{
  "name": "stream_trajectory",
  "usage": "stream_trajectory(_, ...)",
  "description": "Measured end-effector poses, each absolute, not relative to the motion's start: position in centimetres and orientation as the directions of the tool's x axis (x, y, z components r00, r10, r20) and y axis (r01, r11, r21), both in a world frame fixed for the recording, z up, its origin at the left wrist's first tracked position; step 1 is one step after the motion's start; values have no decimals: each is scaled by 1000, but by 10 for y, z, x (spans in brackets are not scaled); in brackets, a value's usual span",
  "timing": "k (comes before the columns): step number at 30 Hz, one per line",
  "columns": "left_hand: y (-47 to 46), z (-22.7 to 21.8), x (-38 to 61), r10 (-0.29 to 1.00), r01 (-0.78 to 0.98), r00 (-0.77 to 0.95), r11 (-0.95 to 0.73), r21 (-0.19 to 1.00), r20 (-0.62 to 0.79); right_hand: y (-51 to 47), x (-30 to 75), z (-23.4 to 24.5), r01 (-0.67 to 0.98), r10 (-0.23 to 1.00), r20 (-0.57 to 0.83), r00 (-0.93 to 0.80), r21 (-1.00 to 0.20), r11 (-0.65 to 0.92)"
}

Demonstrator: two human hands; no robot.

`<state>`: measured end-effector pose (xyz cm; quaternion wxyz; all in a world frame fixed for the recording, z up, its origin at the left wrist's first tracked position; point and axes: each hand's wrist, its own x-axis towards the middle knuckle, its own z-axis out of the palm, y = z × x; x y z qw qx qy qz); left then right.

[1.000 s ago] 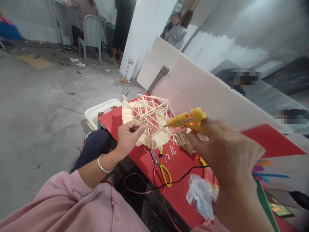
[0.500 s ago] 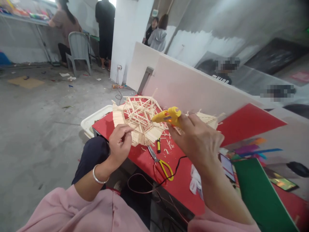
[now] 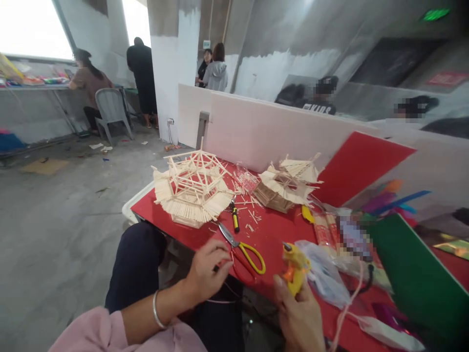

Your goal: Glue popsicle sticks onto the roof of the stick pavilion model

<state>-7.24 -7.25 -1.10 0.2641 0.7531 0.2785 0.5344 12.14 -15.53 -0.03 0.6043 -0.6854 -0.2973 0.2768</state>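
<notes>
My right hand (image 3: 298,315) grips a yellow glue gun (image 3: 295,269) upright near the table's front edge, nozzle pointing up and left. My left hand (image 3: 209,271) is curled at the front edge beside the yellow-handled scissors (image 3: 244,249), fingers pinched on something I cannot make out. A roof-like model of wooden sticks (image 3: 190,188) rests on the red table (image 3: 271,232), apart from both hands. A second stick model (image 3: 287,183) stands to its right.
A small yellow-and-black tool (image 3: 235,219) and loose sticks lie between the models. Clear plastic bags (image 3: 324,278), a green sheet (image 3: 406,264) and coloured paper sit at right. A white partition (image 3: 278,132) backs the table. Other people sit and stand in the background.
Both hands pulled back from the stick model to the table's front edge. The glue gun came down with my right hand. The view swung, revealing a second model.
</notes>
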Motion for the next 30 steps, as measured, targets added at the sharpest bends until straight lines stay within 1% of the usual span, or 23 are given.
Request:
stream_trajectory(1, -78, -23, -64, 689, 100, 343, -703, 704, 638, -161, 124, -13, -11, 758, -84, 647, -995, -102)
stream_trajectory(2, -83, -34, -58, 676, 63, 394, -696, 716, 623, -165, 127, -22, -28, 754, -122, 645, -990, -136)
stream_trajectory(3, -86, -42, -52, 666, 30, 429, -686, 727, 611, -166, 131, -27, 38, 730, -136, 670, -976, -217)
stream_trajectory(4, -89, -48, -48, 660, 7, 450, -676, 737, 602, -165, 136, -30, 154, 694, -128, 709, -932, -329)
stream_trajectory(5, -90, -50, -44, 658, -11, 461, -666, 746, 595, -161, 141, -31, 291, 651, -109, 751, -831, -475)
stream_trajectory(6, -90, -50, -41, 659, -23, 465, -658, 752, 591, -156, 146, -31, 402, 619, -110, 778, -670, -624)
stream_trajectory(7, -90, -48, -39, 661, -30, 466, -652, 757, 588, -149, 150, -30, 445, 592, -116, 798, -550, -707)
stream_trajectory(8, -88, -45, -38, 663, -32, 467, -649, 760, 585, -142, 154, -30, 469, 577, -125, 807, -458, -755)
stream_trajectory(9, -87, -41, -38, 666, -29, 464, -648, 761, 584, -134, 157, -29, 479, 571, -136, 809, -410, -776)
stream_trajectory(12, -85, -34, -41, 697, 38, 433, -648, 761, 571, -114, 161, -27, 513, 583, -136, 801, -343, -786)
stream_trajectory(16, -87, -40, -47, 784, 186, 386, -582, 792, 486, -105, 166, -29, 567, 617, -112, 779, -295, -769)
stream_trajectory(18, -86, -44, -48, 823, 251, 361, -538, 804, 438, -107, 167, -33, 604, 635, -27, 772, -279, -747)
stream_trajectory(20, -85, -46, -48, 848, 304, 316, -516, 801, 426, -110, 165, -38, 670, 658, 151, 738, -283, -686)
stream_trajectory(21, -84, -46, -47, 853, 321, 293, -514, 795, 433, -111, 162, -40, 716, 674, 246, 697, -301, -630)
stream_trajectory(22, -83, -44, -47, 852, 329, 274, -518, 790, 445, -112, 158, -41, 763, 692, 323, 645, -334, -554)
stream_trajectory(23, -82, -42, -46, 848, 327, 261, -527, 785, 461, -113, 154, -41, 799, 716, 371, 592, -387, -460)
stream_trajectory(25, -78, -39, -47, 830, 291, 259, -555, 779, 495, -116, 146, -34, 800, 784, 370, 499, -545, -251)
stream_trajectory(27, -73, -35, -48, 807, 240, 272, -584, 776, 523, -121, 142, -16, 696, 879, 288, 380, -715, -67)
stream_trajectory(29, -64, -33, -49, 783, 210, 284, -614, 761, 554, -125, 143, 11, 556, 966, 185, 180, -829, 55)
stream_trajectory(30, -59, -33, -48, 770, 204, 289, -630, 749, 569, -125, 146, 26, 508, 987, 149, 64, -856, 97)
